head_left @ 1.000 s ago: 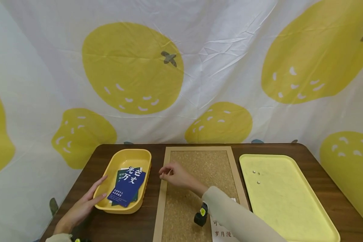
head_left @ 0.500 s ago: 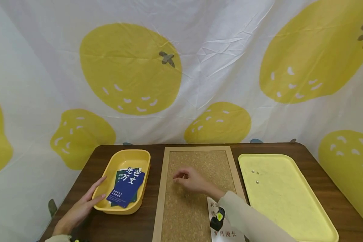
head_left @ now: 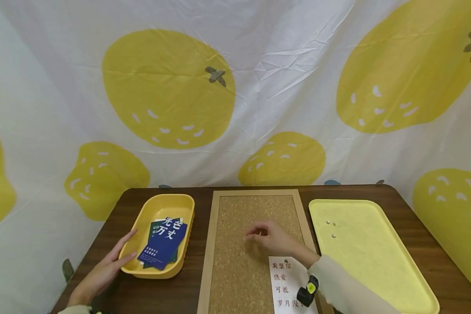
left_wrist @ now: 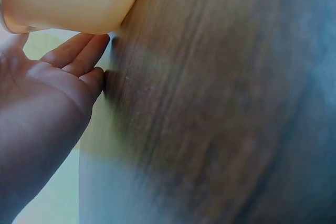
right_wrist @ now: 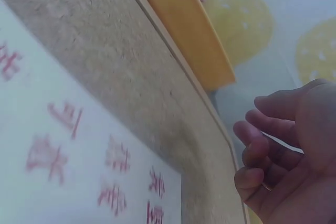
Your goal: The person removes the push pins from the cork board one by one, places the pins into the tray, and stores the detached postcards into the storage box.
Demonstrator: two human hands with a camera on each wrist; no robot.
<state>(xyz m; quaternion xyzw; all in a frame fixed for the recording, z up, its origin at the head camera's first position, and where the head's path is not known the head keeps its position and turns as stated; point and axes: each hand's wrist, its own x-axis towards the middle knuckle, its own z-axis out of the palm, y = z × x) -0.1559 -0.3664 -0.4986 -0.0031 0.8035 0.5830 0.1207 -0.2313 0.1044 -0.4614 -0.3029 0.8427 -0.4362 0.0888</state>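
Note:
In the head view my left hand (head_left: 104,274) holds the near left side of a yellow plastic basket (head_left: 141,222), thumb and a finger at its rim. Inside lie several overlapping cards, a blue card (head_left: 165,244) on top. In the left wrist view, fingers (left_wrist: 86,56) lie against the basket's outside. My right hand (head_left: 274,239) hovers over a wood-framed cork board (head_left: 239,279), its fingers loosely bent. Nothing shows between them in the right wrist view. Below it, a white card (head_left: 286,283) with red characters lies on the board, a small pin (head_left: 286,261) at its top edge.
A pale yellow tray (head_left: 377,261) stands right of the board, with several small pins (head_left: 333,236) near its left edge. All this sits on a dark wood table (head_left: 161,296). A lemon-print curtain (head_left: 267,100) hangs behind the table's far edge.
My right hand has moved right across the cork board from its left frame edge, uncovering more of the white card. My left hand stays at the basket.

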